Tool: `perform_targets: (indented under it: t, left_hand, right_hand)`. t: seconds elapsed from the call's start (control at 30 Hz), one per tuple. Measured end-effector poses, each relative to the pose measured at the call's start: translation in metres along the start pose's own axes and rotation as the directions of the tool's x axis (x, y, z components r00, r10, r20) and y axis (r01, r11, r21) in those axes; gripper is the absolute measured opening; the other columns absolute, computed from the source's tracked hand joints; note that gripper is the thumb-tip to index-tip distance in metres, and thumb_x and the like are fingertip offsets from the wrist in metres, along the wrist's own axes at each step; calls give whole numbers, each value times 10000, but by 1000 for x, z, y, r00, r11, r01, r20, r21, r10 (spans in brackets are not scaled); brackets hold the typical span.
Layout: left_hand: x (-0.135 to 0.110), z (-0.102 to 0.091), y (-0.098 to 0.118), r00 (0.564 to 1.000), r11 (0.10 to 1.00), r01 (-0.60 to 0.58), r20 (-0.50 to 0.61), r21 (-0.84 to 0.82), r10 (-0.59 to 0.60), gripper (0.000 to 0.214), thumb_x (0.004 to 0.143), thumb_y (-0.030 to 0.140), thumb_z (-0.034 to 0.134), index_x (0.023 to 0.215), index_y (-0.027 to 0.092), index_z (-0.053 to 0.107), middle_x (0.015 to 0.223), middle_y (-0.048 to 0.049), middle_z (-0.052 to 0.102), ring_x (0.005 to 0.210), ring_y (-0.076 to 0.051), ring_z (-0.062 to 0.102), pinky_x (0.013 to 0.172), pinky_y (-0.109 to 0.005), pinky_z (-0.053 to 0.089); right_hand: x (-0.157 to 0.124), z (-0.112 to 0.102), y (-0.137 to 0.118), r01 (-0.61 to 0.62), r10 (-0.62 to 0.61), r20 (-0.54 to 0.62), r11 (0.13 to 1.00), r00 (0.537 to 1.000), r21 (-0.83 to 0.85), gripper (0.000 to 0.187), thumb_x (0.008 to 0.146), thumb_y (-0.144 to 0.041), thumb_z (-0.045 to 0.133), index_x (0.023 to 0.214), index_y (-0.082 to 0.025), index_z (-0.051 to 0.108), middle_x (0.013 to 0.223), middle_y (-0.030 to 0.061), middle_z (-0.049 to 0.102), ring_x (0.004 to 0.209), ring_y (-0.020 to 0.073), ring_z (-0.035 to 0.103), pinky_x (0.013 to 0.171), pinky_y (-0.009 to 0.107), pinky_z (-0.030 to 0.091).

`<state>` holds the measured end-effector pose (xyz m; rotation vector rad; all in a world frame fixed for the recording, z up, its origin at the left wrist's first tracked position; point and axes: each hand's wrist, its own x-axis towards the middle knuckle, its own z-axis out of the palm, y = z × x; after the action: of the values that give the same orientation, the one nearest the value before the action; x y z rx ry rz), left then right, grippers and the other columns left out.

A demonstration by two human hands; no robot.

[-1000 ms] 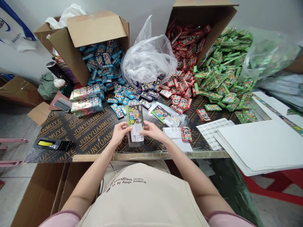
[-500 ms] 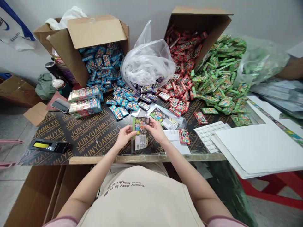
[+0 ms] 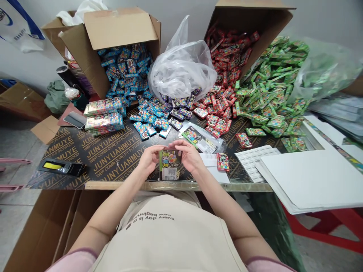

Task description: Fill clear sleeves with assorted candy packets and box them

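My left hand (image 3: 149, 160) and my right hand (image 3: 188, 155) both pinch a small clear packet with a green header card (image 3: 169, 165), held upright just above the near edge of the dark plywood table (image 3: 107, 155). Each hand's fingers are closed on one side of the packet's top. A white label shows on the packet's lower half. Just to the right lie white paper sheets (image 3: 211, 166) and a single red candy pack (image 3: 223, 161). More clear header-card bags (image 3: 198, 139) lie behind my hands.
Blue packs (image 3: 124, 71) spill from a left cardboard box, red packs (image 3: 227, 60) from a right box, green packs (image 3: 266, 87) beside them. A crumpled clear plastic bag (image 3: 181, 71) sits centre. Stacked filled packets (image 3: 103, 119), a phone (image 3: 74, 120), a black tool (image 3: 61, 166), white boards (image 3: 312, 177).
The header card has been folded down over the packet, which now looks shorter. My hands brought it slightly nearer and closed in on its top edge.
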<state>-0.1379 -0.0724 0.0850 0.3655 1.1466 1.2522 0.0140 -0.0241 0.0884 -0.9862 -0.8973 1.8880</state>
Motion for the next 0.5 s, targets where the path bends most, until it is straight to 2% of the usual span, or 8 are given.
perform_targets:
  t: [0.07,0.13,0.2,0.27,0.3,0.33,0.4,0.5]
  left_hand:
    - [-3,1,10,997,993,-69,44,101,65,225,509,209,770,722,149,730,780,-55,745,689,-174,668,614,-263,493]
    - [-10,3,17,957,916,-289,89,279,276,188,557,203,767,738,163,742,775,-53,748,741,-189,687,708,-299,523]
    - [-19,5,19,846,714,-522,179,466,502,122,628,241,767,733,180,756,790,-59,755,778,-200,696,783,-328,532]
    - [-25,6,21,755,528,-628,285,571,590,92,697,278,750,741,199,766,816,-61,762,788,-205,702,796,-337,539]
    - [-26,5,21,742,488,-641,316,592,591,93,716,286,743,747,203,768,813,-59,764,775,-204,704,778,-330,545]
    - [-25,5,23,750,484,-635,328,603,575,100,729,291,736,755,201,769,798,-55,763,747,-199,704,744,-318,551]
    - [-21,3,26,796,528,-588,323,612,512,117,733,289,732,764,181,765,753,-48,757,677,-185,695,656,-284,549]
    - [-16,5,32,837,541,-536,323,648,442,109,701,250,745,742,150,752,698,-46,742,615,-173,681,589,-255,533]
  right_hand:
    - [-1,-6,-1,16,-13,45,998,999,-58,184,578,-268,791,726,-208,699,812,21,759,800,230,717,783,393,563]
    - [-3,-11,-2,155,-150,43,968,988,-195,166,611,-298,798,742,-218,735,824,28,765,817,233,719,820,402,562]
    - [-7,-16,-2,322,-324,54,880,945,-348,139,650,-311,791,766,-238,766,862,28,770,868,235,719,890,405,548]
    - [-12,-19,-3,410,-412,96,797,906,-443,105,691,-309,768,780,-255,781,906,24,770,908,235,717,922,400,540]
    - [-14,-20,-4,424,-422,115,775,899,-469,101,708,-309,756,790,-259,784,913,22,769,900,231,718,904,391,549]
    - [-15,-21,-6,423,-417,128,762,900,-491,107,721,-314,747,804,-256,785,891,22,770,856,222,721,853,374,565]
    - [-17,-20,-11,400,-383,146,753,912,-523,131,741,-332,734,817,-238,785,773,18,762,689,187,702,685,319,573]
    - [-16,-18,-19,379,-332,188,754,925,-536,166,734,-356,747,786,-200,772,631,4,713,506,130,607,511,255,500]
